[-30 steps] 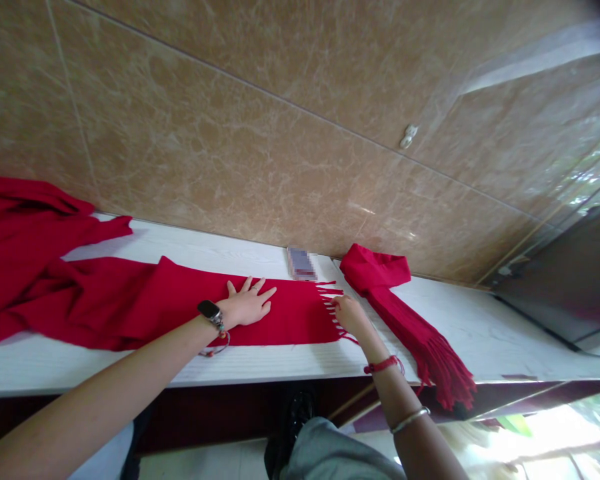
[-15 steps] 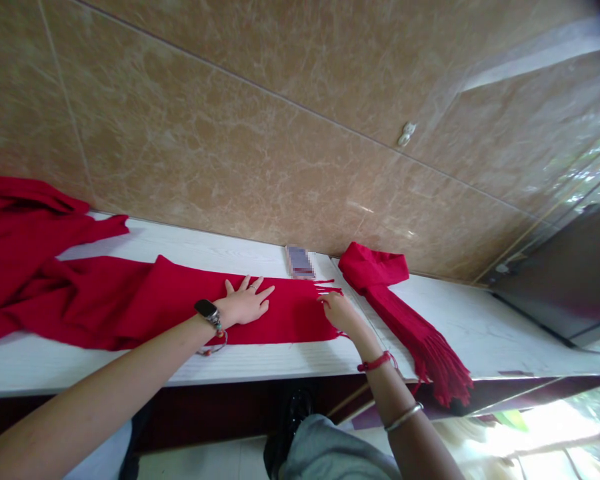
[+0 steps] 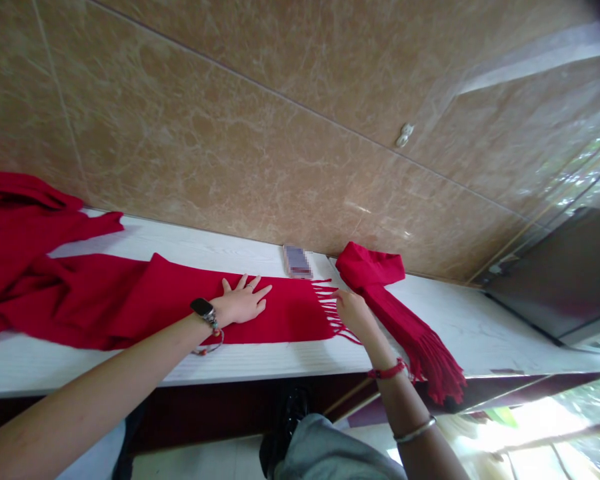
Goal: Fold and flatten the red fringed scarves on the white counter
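Observation:
A long red scarf (image 3: pixel 300 310) lies along a narrow white ledge, smooth toward its fringed end and rumpled toward the left. My left hand (image 3: pixel 241 303) presses flat on the smooth part with its fingers spread. At the fringe (image 3: pixel 329 308), my right hand (image 3: pixel 355 313) is closed, fingers curled over the tips of several strands; the exact grip is partly hidden. The fringe strands lie apart, pointing right. Just right of this hand rests a second red scarf (image 3: pixel 397 317), folded at its top, with its fringe hanging over the front edge.
The white ledge (image 3: pixel 180 367) runs along a brown marbled wall (image 3: pixel 205 147). A phone (image 3: pixel 297 261) lies against the wall behind the scarf. More red cloth (image 3: pixel 20 220) is heaped at the left. A dark grey box-like object (image 3: pixel 555 273) stands at the far right.
My right hand has moved right, from the scarf's edge out to the fringe tips, and the strands now lie straighter and more spread. My left hand stays put on the scarf.

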Tool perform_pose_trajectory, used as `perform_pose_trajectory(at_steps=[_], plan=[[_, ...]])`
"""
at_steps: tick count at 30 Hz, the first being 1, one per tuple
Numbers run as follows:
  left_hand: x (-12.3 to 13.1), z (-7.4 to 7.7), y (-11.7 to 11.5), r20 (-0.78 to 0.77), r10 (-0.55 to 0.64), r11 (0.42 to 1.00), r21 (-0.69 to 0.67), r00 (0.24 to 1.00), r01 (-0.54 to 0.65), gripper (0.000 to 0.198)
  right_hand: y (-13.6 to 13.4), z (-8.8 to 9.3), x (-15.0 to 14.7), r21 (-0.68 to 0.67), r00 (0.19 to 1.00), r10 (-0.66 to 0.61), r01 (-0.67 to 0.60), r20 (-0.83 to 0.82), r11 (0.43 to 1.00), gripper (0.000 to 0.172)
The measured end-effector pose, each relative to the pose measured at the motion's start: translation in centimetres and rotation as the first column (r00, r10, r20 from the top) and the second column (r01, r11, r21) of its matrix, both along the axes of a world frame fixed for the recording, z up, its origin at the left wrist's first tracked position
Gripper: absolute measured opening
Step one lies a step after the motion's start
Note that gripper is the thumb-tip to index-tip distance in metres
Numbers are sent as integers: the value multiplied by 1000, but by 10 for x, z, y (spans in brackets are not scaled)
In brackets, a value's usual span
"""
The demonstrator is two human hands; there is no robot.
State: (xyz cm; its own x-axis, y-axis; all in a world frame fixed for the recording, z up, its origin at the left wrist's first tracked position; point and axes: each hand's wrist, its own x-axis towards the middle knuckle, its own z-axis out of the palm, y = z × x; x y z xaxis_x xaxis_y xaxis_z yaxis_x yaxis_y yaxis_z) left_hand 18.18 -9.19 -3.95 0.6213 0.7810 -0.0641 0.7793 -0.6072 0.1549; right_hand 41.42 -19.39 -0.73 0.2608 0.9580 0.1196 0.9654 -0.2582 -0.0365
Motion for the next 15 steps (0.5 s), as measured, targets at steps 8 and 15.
perform_pose_trajectory(at_steps=[8, 15], plan=[[2, 14, -12, -51, 32, 999, -22, 998, -33, 50, -27, -26, 9, -12, 995, -76, 77, 64, 997, 28], [2, 14, -11, -74, 37, 999, -11, 997, -38, 50, -41, -30, 30, 199, 999, -48, 46, 7, 979, 31]])
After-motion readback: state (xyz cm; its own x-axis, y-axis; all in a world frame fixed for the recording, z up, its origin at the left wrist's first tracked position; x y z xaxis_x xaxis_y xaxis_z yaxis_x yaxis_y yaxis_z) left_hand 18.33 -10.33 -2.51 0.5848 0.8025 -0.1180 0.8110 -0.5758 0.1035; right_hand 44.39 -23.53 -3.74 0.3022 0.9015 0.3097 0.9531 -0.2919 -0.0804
